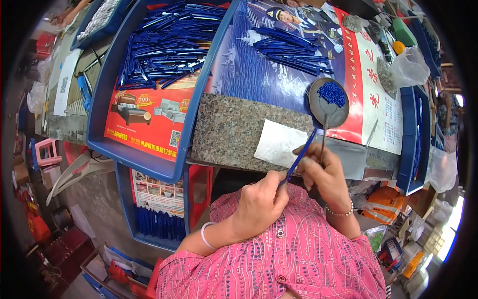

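Observation:
My left hand [263, 200] pinches the lower end of a slim blue strip [300, 158], which slants up to the right in front of my body. Close beside the strip, my right hand [328, 175] has its fingers curled around a thin rod [324, 135]. The rod's far end reaches into a round, shallow metal dish [318, 115] holding a heap of tiny blue pieces [331, 93]. Whether the right fingertips also touch the strip is hard to tell. A folded white paper [281, 142] lies on the stone slab [234, 130] just beyond my hands.
A blue tray [94, 119] with many blue strips [164, 42] stands on the left. More strips [294, 51] lie loose on the poster-covered table. Below is another blue bin [127, 209]. On the right are a narrow blue tray [407, 144], a pointed tool [372, 132] and plastic bags [411, 66].

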Action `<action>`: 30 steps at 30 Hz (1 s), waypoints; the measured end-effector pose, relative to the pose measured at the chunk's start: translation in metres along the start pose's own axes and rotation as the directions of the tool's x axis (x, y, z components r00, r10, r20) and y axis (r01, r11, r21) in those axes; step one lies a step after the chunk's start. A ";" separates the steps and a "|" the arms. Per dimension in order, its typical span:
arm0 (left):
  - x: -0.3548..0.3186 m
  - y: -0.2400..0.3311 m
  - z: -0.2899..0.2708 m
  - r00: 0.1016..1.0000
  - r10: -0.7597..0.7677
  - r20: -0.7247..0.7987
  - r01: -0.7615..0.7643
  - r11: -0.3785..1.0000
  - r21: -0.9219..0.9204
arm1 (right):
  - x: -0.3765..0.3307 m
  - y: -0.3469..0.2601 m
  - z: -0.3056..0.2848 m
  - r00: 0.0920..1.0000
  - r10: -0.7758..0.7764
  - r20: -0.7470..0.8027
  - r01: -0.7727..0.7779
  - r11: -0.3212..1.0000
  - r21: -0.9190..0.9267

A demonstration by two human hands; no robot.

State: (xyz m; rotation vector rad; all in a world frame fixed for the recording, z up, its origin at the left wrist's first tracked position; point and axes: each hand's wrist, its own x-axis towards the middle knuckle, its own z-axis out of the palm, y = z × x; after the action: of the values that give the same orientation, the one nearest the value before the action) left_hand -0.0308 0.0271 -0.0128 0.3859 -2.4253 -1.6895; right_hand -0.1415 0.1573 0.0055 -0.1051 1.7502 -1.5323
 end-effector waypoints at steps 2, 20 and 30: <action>0.001 0.000 -0.001 0.999 0.045 0.022 -0.045 0.998 0.032 | 0.001 -0.001 -0.002 1.000 0.023 -0.008 -0.022 0.996 0.083; 0.008 -0.003 0.000 0.952 -0.143 0.272 0.224 0.929 -0.295 | -0.004 0.004 -0.003 0.992 -0.128 -0.006 0.128 0.989 0.068; 0.006 -0.005 0.002 0.989 -0.055 0.141 0.075 0.988 -0.139 | -0.014 0.009 -0.009 0.972 -0.236 -0.010 0.224 0.935 -0.276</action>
State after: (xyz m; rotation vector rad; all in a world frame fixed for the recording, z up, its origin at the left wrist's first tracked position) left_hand -0.0362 0.0254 -0.0177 0.3430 -2.3871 -1.9655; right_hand -0.1336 0.1741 0.0045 -0.4336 2.0356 -1.4519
